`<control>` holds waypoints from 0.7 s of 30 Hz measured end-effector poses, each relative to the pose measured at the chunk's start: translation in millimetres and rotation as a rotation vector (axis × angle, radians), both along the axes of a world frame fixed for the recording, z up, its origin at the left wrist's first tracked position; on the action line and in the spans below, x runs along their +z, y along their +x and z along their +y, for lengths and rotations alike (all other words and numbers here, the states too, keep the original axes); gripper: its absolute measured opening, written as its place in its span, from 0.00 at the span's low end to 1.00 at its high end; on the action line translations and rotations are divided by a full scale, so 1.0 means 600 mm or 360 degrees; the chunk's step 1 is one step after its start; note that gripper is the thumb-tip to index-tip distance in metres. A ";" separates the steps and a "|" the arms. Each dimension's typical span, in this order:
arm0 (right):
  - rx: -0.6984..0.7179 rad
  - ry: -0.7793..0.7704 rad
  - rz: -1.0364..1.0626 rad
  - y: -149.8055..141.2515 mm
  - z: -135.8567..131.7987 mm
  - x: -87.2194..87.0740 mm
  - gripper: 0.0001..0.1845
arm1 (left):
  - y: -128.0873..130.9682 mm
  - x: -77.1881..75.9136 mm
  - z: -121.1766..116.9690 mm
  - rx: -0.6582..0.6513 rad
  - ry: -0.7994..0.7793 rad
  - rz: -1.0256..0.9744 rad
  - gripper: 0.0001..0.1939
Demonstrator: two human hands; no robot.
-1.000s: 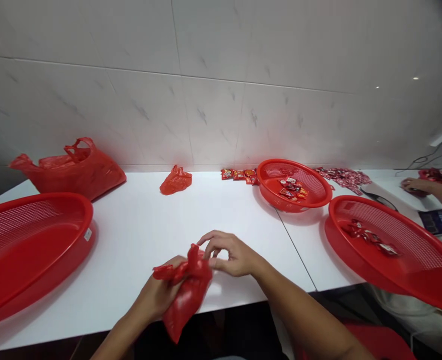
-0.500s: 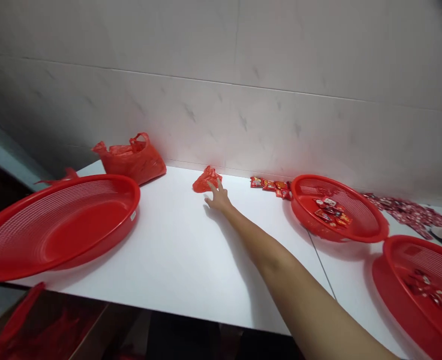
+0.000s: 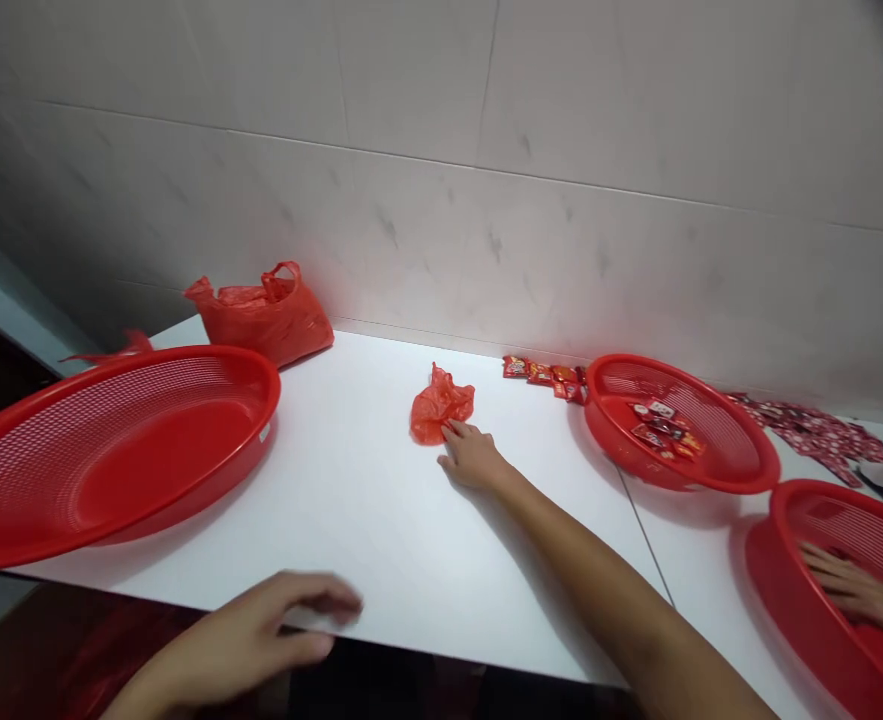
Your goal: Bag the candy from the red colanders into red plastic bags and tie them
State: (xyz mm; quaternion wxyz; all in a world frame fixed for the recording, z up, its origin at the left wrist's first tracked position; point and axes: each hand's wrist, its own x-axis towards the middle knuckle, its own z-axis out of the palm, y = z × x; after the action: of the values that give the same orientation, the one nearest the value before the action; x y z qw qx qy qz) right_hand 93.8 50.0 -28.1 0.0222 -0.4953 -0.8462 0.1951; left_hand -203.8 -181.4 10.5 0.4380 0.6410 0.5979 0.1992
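My right hand (image 3: 473,457) reaches over the white table, its fingertips closed on the near right edge of a small crumpled red plastic bag (image 3: 441,404). Low in the view, my left hand (image 3: 250,630) hovers at the table's front edge, slightly blurred, thumb and fingers apart around nothing. A big red plastic basket (image 3: 178,460) stands left of the bag. Behind that basket, against the wall, leans a fuller red carrier bag (image 3: 268,320) with its handle loop up.
Small red packets (image 3: 542,374) lie along the wall. Right of them stands a red basket (image 3: 613,420) holding several packets. Another red basket (image 3: 778,570) has a co-worker's hand (image 3: 853,590) inside. Many patterned packets (image 3: 823,430) are spread at far right.
My right hand has drawn the small bag away from the wall, nearer to me. My left hand has come into view at the bottom. The co-worker's hand has appeared in the right basket.
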 end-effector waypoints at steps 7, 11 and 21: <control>-0.0015 -0.0133 -0.0013 0.146 -0.200 -0.007 0.42 | 0.259 -0.044 0.231 0.0061 0.0520 0.0143 0.41; -0.0120 -0.0081 0.0288 0.178 -0.272 -0.031 0.41 | 0.354 -0.055 0.280 -0.0186 0.0548 0.0142 0.29; -0.0648 0.0737 0.1154 0.297 -0.208 0.089 0.28 | 0.384 -0.023 0.256 -0.0694 0.1510 0.0172 0.16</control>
State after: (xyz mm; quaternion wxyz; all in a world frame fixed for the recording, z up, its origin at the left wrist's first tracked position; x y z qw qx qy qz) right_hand 272.0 -74.8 25.3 0.4638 -0.5329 -0.6909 0.1534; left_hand 26.9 -27.7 -3.1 0.0993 0.8879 0.3163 0.3189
